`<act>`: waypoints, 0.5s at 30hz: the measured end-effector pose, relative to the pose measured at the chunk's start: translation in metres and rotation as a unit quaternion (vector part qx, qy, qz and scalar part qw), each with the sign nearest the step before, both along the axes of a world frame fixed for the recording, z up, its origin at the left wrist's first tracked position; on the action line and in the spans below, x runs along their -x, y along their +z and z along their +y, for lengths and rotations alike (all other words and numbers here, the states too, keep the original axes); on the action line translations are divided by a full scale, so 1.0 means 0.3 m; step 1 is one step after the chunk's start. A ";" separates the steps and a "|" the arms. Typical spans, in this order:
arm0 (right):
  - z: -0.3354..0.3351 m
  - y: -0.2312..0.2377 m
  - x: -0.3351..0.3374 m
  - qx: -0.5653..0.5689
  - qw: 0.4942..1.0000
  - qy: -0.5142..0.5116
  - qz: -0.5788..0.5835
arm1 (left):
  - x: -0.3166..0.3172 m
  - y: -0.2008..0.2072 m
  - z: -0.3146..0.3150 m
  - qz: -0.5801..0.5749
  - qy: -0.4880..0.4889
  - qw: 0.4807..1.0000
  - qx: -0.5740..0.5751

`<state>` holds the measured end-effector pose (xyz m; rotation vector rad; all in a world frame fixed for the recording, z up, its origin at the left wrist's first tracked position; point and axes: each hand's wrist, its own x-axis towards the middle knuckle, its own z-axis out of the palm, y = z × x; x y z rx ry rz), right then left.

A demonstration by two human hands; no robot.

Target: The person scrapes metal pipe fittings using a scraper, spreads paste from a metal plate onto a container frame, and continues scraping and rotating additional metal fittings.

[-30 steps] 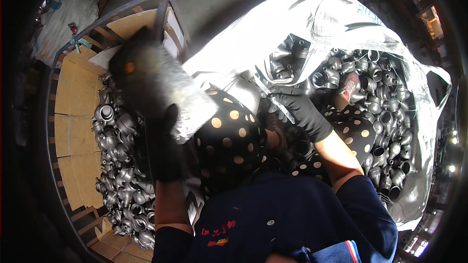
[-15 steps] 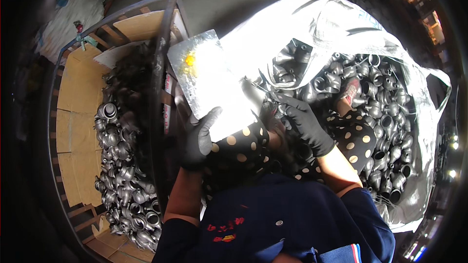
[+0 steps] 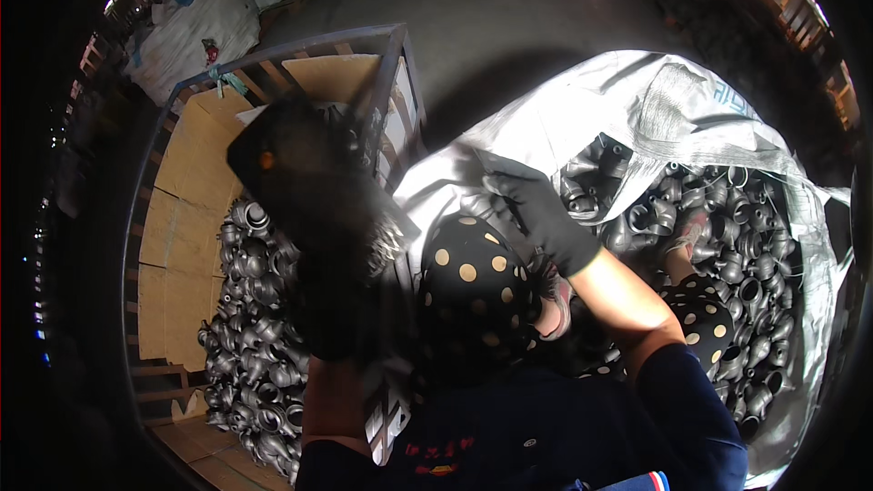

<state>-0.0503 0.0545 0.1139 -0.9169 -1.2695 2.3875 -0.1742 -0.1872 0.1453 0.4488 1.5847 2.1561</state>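
Observation:
A flat rectangular plate [image 3: 305,168], with a small yellow-orange patch, is tilted over the crate's right side in deep shadow. My gloved left hand [image 3: 338,295] holds its near end; the fingers hardly show in the dark. My right hand [image 3: 546,223], in a black glove, is above my dotted trouser leg [image 3: 473,273], beside the white sack [image 3: 518,118]. Its fingers are curled together, and a blurred greyish shape shows by the fingertips, too unclear to name. Grey metal fittings [image 3: 750,291], rounded with open necks, fill the sack around my feet.
At left stands a barred metal crate [image 3: 391,91] lined with cardboard [image 3: 182,245], heaped with similar grey fittings [image 3: 255,336]. More full white sacks [image 3: 195,32] stand at the far left. Grey floor [image 3: 436,0] lies beyond.
The plate and my left hand have swung left from bright light over the sack into shadow over the crate. My right hand has moved slightly left. The view has shifted too.

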 end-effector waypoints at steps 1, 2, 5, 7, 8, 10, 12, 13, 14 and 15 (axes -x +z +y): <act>-0.002 -0.004 0.063 0.060 0.998 -0.012 0.016 | 0.040 0.006 -0.002 0.001 -0.007 1.000 0.006; 0.011 -0.008 0.119 0.055 0.998 0.012 0.025 | 0.075 0.002 0.000 0.000 -0.014 1.000 0.012; 0.030 -0.040 0.291 0.035 0.999 -0.026 0.031 | 0.143 -0.049 0.022 -0.023 -0.014 0.999 0.019; 0.061 -0.071 0.383 0.073 0.995 0.007 0.069 | 0.164 -0.093 0.037 -0.043 -0.001 0.999 0.013; 0.066 -0.095 0.428 0.070 0.994 0.007 0.084 | 0.169 -0.113 0.042 -0.055 0.010 0.998 0.008; 0.071 -0.156 0.524 0.054 0.996 -0.014 0.067 | 0.170 -0.146 0.044 -0.086 0.036 0.996 -0.008; 0.080 -0.241 0.615 0.088 0.994 -0.042 0.039 | 0.171 -0.169 0.036 -0.122 0.063 0.990 -0.032; 0.088 -0.287 0.668 0.109 0.991 -0.046 0.056 | 0.172 -0.178 0.032 -0.134 0.074 0.987 -0.039; 0.098 -0.338 0.720 0.151 0.982 -0.079 0.077 | 0.173 -0.186 0.027 -0.141 0.085 0.985 -0.051; 0.106 -0.391 0.773 0.152 0.981 -0.110 0.045 | 0.175 -0.192 0.019 -0.132 0.088 0.987 -0.035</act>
